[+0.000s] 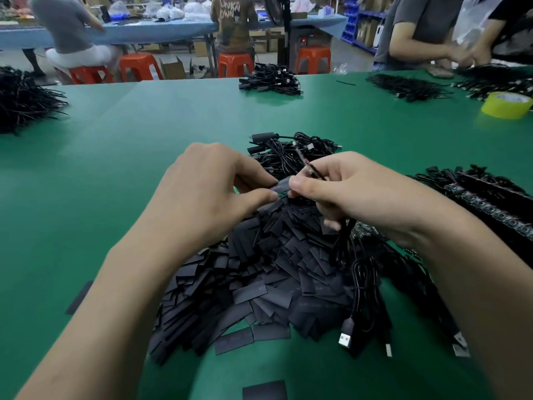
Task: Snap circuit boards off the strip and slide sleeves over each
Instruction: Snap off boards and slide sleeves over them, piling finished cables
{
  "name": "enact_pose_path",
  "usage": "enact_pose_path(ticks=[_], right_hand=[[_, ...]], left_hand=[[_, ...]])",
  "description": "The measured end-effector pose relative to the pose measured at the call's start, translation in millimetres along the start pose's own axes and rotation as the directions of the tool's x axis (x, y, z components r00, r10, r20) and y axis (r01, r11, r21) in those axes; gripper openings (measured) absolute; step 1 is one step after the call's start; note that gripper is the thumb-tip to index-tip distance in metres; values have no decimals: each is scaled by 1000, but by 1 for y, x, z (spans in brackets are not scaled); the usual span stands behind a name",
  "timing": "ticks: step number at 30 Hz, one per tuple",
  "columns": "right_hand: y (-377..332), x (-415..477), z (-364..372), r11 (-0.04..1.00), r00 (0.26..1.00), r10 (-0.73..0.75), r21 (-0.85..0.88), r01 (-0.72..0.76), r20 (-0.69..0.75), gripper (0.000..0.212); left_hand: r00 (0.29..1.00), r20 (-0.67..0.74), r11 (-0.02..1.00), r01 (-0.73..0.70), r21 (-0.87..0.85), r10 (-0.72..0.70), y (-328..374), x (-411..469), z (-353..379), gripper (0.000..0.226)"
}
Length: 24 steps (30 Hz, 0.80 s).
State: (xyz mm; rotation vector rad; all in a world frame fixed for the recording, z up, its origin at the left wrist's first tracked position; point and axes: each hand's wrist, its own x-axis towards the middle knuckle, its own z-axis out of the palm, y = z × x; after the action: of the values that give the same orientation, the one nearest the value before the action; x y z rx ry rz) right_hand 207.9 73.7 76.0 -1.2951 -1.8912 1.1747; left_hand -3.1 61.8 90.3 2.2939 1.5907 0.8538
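Both left hand and right hand apparently pinch one sleeve

In the upper middle of the frame, the back of a person's brown shirt bears pale letters in two lines, "UNKN" above "OWN". Some black sleeves in the pile at lower centre carry faint grey print, too small to read.
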Motion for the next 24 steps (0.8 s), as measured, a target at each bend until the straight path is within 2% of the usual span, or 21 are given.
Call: enact_pose_path(ticks=[5, 9, 11, 13, 15, 17, 19, 21, 24], right_hand=[[0, 0, 1, 997, 999, -7, 83, 10, -34, 23], [-2, 0, 4, 991, 998, -34, 127, 39, -44, 24], [-4, -1, 2, 993, 998, -46, 109, 50, -39, 25], [-7, -3, -3, 990, 999, -19, 136, 24, -37, 38], [-11, -4, -11, 962, 998, 59, 269, -51, -24, 57], [-14, -8, -19, 942, 997, 77, 328, -77, 13, 62], [-16, -13, -24, 952, 999, 39, 301, -48, 35, 55], [-18, -16, -26, 977, 999, -7, 214, 0, 31, 45], [-23, -21, -28, 996, 998, -34, 82, 29, 54, 41]], left_hand=[[997, -3, 997, -71, -22, 71, 0, 0, 1, 11], [995, -8, 995, -98, -37, 98, 5, 1, 4, 28], [995, -22, 993, -103, -56, 102, 5, 1, 5, 27], [994, -50, 992, -100, -81, 96, 3, 1, 4, 22], [994, -82, 989, -86, -120, 77, 1, 1, 3, 20], [993, -104, 983, -77, -166, 61, 1, 1, 2, 20], [992, -109, 974, -85, -211, 62, 1, 2, 1, 16], [992, -108, 965, -94, -245, 70, 0, 2, 1, 15], [992, -107, 954, -92, -285, 64, -2, 3, 2, 14]])
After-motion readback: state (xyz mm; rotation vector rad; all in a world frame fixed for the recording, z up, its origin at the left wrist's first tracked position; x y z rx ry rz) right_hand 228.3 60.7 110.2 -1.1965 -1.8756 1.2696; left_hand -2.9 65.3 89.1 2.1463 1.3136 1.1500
